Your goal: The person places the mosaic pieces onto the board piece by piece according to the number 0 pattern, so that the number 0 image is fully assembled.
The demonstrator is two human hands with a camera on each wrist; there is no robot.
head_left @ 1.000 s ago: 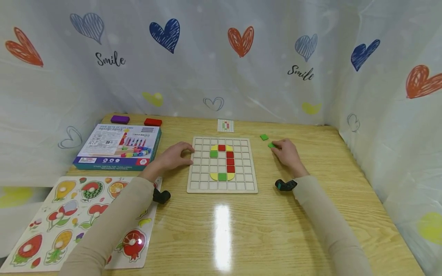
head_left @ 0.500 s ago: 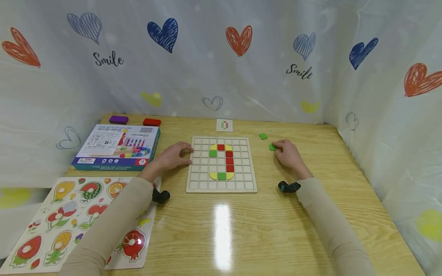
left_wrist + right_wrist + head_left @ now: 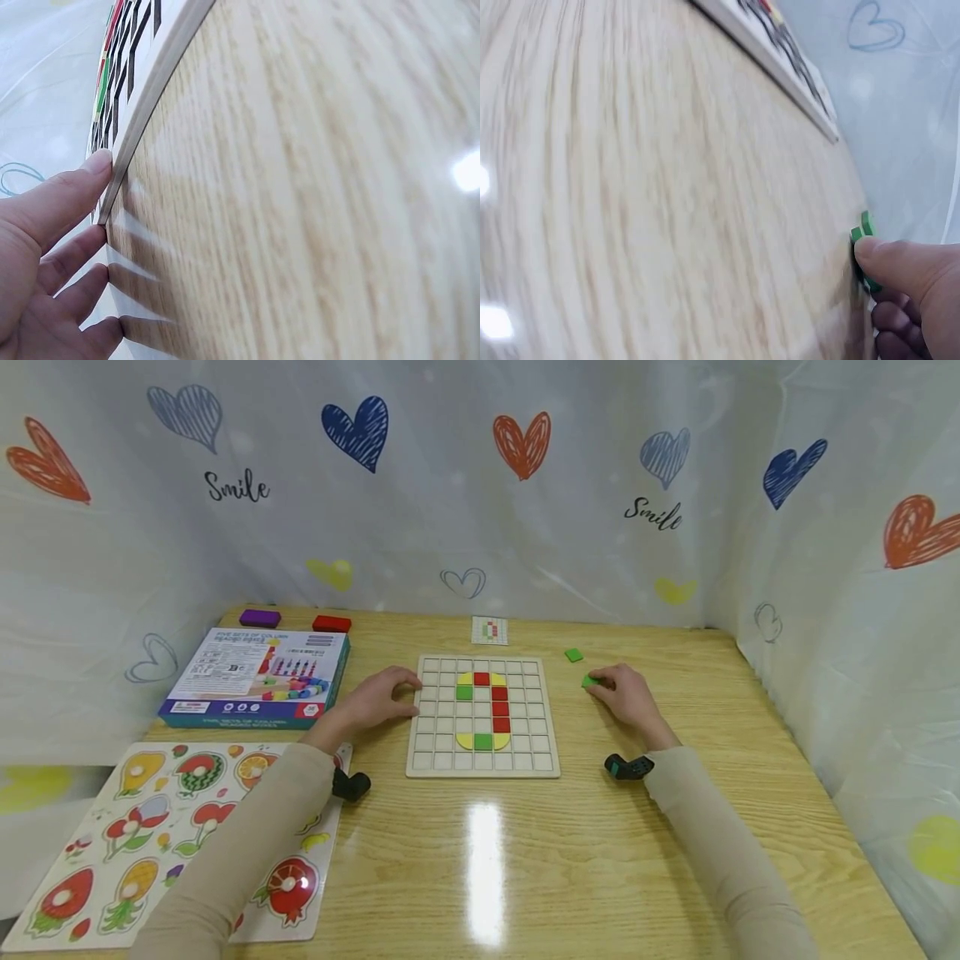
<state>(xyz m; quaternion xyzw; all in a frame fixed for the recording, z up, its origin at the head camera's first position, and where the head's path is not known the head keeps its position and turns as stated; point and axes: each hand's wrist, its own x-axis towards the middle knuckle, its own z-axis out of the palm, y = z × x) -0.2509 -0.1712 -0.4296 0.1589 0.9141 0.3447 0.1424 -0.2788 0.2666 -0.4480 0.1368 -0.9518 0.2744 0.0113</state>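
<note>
A wooden grid board [image 3: 483, 764] lies mid-table with red, green and yellow tiles set in an oval outline. My left hand [image 3: 378, 697] rests on the table at the board's left edge, fingers relaxed, the thumb [image 3: 82, 180] touching the board's rim [image 3: 150, 97]. My right hand [image 3: 626, 693] lies to the right of the board. Its thumb [image 3: 900, 262] and curled fingers pinch a small green tile [image 3: 588, 681] that is down on the table, also seen as green tile [image 3: 859, 244]. A second green tile [image 3: 573, 655] lies loose just beyond it.
A small pattern card [image 3: 490, 631] lies behind the board. A toy box [image 3: 258, 677] sits at left, with a purple block [image 3: 260, 617] and a red block [image 3: 332, 623] behind it. A fruit puzzle board [image 3: 172, 835] overhangs the front left. Printed curtains surround the table.
Almost nothing differs. The right hand stays on the green tile, shifted only slightly. The left hand has kept its place at the board's edge.
</note>
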